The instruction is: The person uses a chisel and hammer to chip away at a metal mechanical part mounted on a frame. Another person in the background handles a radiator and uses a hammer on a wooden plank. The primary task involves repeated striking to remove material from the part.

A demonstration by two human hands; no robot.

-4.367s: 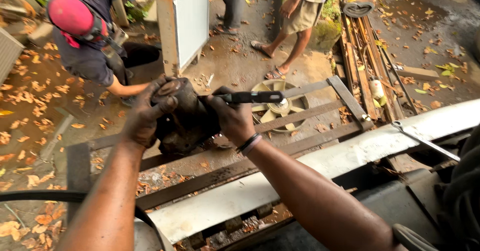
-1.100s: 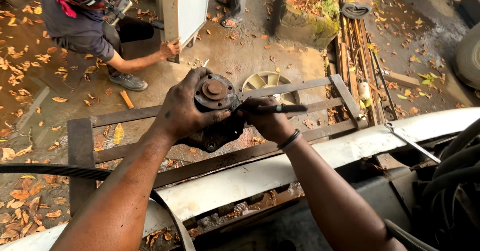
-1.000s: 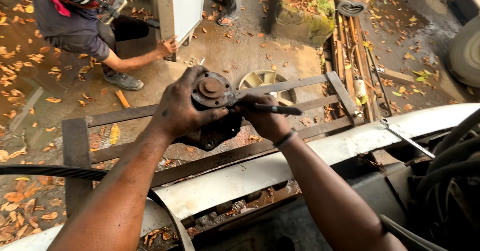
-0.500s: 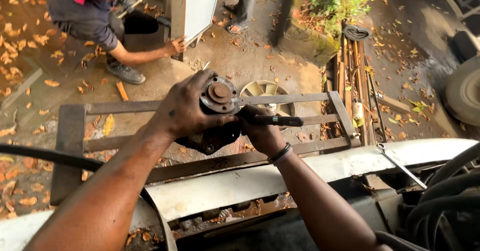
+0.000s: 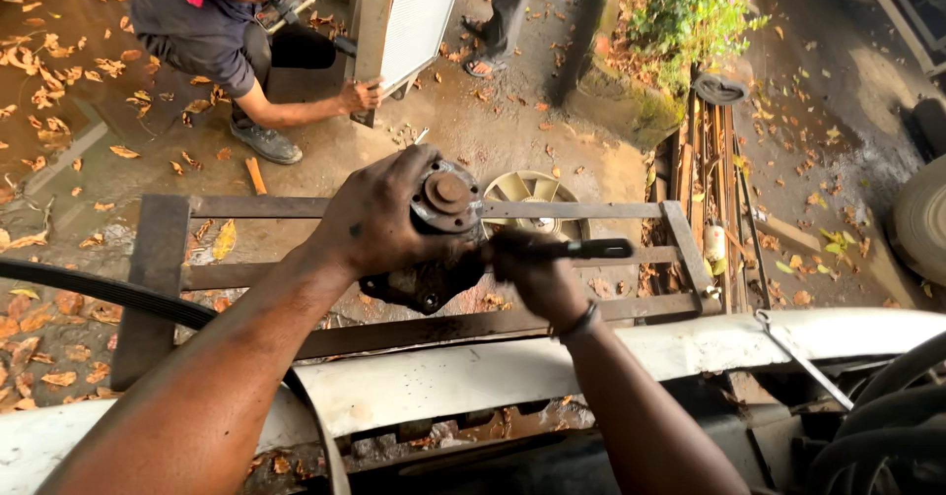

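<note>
My left hand [image 5: 379,221] grips a greasy round metal pump part [image 5: 440,227] with a rusty hub on top, held in the air above a rusty steel frame [image 5: 163,259]. My right hand [image 5: 532,273] is closed around a black-handled tool [image 5: 591,250] whose handle sticks out to the right; the working end is hidden at the part's right side. A dark band sits on my right wrist.
A white vehicle panel edge [image 5: 473,377] runs below my arms. A plastic fan [image 5: 537,195] lies on the wet, leaf-strewn ground. A crouching person [image 5: 217,32] holds a radiator [image 5: 414,17]; another person's legs [image 5: 507,12] stand behind. A tyre [image 5: 921,224] is at right.
The view has shifted downward and left, so the scene sits lower. My hands stay on the part and tool, with the tool handle slightly lower and further right.
</note>
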